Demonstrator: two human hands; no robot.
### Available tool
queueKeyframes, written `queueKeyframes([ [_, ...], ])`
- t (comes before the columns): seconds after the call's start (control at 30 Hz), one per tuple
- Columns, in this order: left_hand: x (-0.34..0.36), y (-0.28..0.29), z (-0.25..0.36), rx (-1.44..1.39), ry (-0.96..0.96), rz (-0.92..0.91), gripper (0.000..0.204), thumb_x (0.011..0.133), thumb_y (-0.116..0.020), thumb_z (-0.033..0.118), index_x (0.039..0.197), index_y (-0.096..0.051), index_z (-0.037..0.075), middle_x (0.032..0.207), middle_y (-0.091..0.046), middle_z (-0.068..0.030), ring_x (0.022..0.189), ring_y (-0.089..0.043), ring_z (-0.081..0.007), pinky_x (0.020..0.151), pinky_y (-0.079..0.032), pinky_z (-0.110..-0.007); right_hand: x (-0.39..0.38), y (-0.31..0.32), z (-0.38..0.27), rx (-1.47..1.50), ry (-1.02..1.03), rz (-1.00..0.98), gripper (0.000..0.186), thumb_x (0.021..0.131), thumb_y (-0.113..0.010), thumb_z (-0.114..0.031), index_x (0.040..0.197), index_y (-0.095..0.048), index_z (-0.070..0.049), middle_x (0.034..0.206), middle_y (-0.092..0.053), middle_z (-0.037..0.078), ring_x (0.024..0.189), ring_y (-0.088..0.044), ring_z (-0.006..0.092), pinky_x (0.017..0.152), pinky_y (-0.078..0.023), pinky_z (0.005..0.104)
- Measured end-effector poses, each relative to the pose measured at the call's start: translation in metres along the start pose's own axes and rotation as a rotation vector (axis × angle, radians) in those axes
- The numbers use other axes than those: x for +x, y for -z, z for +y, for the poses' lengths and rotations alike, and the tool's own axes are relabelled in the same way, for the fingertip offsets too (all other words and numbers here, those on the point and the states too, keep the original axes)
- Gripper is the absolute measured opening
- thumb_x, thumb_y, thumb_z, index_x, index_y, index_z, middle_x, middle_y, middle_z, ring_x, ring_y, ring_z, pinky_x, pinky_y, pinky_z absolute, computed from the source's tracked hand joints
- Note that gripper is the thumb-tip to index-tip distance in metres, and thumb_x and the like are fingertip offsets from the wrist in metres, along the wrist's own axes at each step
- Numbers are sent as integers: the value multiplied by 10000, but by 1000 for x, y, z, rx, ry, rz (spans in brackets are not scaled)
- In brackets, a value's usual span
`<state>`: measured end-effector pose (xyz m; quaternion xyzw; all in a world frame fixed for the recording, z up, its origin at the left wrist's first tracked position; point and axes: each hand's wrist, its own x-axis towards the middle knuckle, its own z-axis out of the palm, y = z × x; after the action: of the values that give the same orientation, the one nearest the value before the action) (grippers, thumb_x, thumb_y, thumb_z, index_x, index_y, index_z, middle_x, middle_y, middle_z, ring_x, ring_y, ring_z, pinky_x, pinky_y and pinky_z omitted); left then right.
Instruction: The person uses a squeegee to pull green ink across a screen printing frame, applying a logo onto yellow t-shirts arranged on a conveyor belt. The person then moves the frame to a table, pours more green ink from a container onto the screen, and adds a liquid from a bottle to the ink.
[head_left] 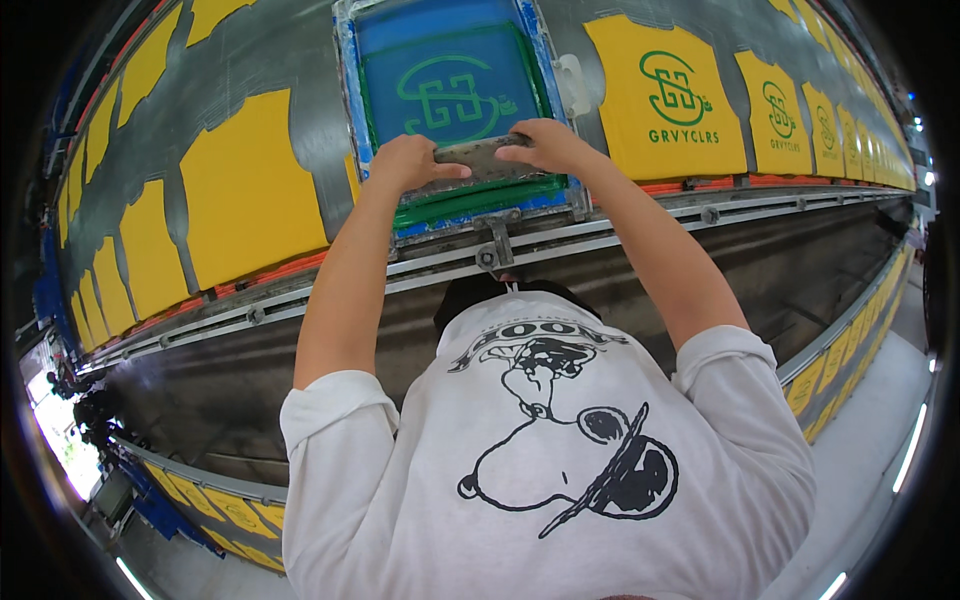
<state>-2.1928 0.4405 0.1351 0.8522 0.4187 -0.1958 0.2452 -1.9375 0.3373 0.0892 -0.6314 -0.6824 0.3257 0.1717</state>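
Observation:
A screen printing frame [450, 60] with blue mesh, a green stencil design and green ink along its lower part lies in front of me on the long grey printing table. Both hands grip a worn metal squeegee [479, 160] across the lower half of the screen. My left hand [410, 165] holds its left end, thumb along the bar. My right hand [550, 150] holds its right end with fingers over the top. A yellow shirt piece [665, 105] with a green printed design lies right of the frame; a plain yellow piece [245, 200] lies to the left.
More yellow pieces [145, 245] line the curved-looking table both ways, printed ones to the right. A metal rail [709, 215] runs along the near edge. Further rows of yellow pieces [240, 510] show at lower left and right. Bright light [55, 430] enters at far left.

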Motion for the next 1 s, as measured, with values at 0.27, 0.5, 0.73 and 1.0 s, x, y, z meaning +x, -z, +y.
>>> queueKeyframes([
  [0.27, 45, 47, -32, -111, -66, -177, 966, 622, -688, 882, 996, -769, -4, 981, -736, -197, 951, -699, -365, 831, -541, -459, 31, 48, 92, 83, -429, 756, 497, 932, -706, -421, 1179, -675, 9, 1004, -731, 150, 969, -690, 269, 840, -521, 380],
  [0.5, 96, 108, -63, -61, -158, 154, 894, 627, -713, 844, 1032, -758, 48, 946, -741, -148, 949, -705, -346, 827, -553, -459, 58, 57, 83, 667, -649, 479, 516, 928, -741, -340, 1292, -601, -2, 735, -575, 21, 650, -542, 130, 571, -441, 301],
  [0.73, 131, 135, -82, -47, -166, 419, 561, 801, -748, 574, 1177, -727, 158, 1044, -735, -107, 1006, -689, -328, 845, -541, -445, 56, 85, 42, 825, -624, 472, 361, 947, -725, -312, 1162, -648, -33, 655, -498, -36, 531, -435, 63, 486, -353, 252],
  [1.0, 88, 100, -70, -331, -177, 358, 375, 826, -749, 298, 1187, -720, 202, 1108, -730, -65, 1035, -674, -318, 861, -539, -439, 51, 94, 36, 812, -562, 469, 315, 943, -723, -317, 1078, -668, -38, 663, -495, -37, 521, -432, 65, 478, -358, 247],
])
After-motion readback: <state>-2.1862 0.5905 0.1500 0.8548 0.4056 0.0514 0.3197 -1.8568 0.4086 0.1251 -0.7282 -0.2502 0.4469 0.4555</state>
